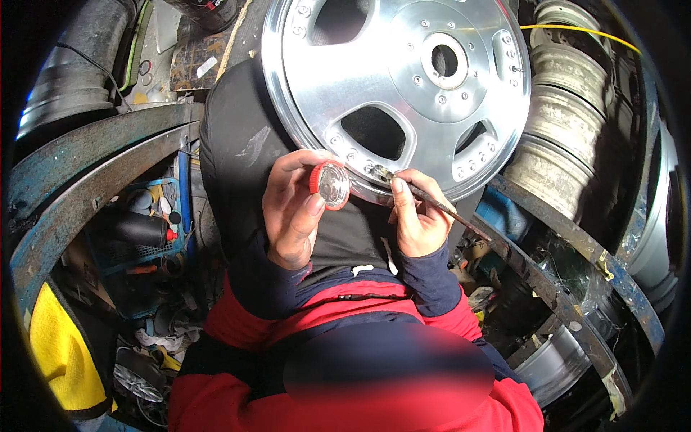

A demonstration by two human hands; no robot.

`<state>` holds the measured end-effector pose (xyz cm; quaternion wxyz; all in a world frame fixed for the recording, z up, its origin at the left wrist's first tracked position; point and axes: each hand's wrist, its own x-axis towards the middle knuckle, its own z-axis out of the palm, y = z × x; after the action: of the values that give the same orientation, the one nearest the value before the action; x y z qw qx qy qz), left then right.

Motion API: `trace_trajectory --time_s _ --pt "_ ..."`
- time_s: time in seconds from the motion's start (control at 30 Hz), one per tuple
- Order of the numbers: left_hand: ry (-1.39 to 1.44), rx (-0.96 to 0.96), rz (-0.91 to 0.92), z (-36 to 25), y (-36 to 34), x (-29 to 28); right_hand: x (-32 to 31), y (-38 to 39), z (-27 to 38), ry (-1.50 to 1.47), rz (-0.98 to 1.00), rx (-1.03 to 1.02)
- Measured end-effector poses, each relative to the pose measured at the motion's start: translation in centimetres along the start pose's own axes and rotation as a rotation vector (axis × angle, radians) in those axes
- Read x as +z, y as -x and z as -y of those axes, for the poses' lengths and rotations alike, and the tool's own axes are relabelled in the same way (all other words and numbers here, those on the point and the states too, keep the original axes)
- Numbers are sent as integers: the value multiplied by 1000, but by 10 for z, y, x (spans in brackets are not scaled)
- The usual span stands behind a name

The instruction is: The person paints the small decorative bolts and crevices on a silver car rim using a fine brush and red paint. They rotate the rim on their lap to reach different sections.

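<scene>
Your left hand [294, 209] pinches a red ribbed cap [332, 186] between thumb and bent fingers, just off the near rim of the polished alloy wheel [432, 147]. Your right hand [416, 223] closes pen-like around a slim brush [461, 219], its tip over that rim; whether it touches, I can't tell. For good control, it would help to keep the cap level and close to the tip, load lightly, and steady your wrist for small strokes around the rim bolts [351, 155]. Mind the wheel's lip and its window openings. The brush's tail points toward a steel rail [558, 291] right of the wheel, beside stacked wheel barrels [565, 108], so swing your elbow wide sparingly.
</scene>
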<state>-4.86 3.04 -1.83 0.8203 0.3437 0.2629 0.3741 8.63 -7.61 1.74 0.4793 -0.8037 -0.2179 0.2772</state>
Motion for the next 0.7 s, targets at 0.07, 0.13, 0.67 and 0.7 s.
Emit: trace_trajectory --time_s 0.07,0.13,0.67,0.7 --pt "-6 -3 0 0 0 0 0 2 0 -3 -21 3" --pt "-8 -5 8 1 0 -1 -4 3 1 -23 -4 44" --pt "-53 22 198 2 6 16 -20 15 32 -253 59 -120" --pt "-64 23 207 2 7 15 -20 15 30 -225 62 -124"
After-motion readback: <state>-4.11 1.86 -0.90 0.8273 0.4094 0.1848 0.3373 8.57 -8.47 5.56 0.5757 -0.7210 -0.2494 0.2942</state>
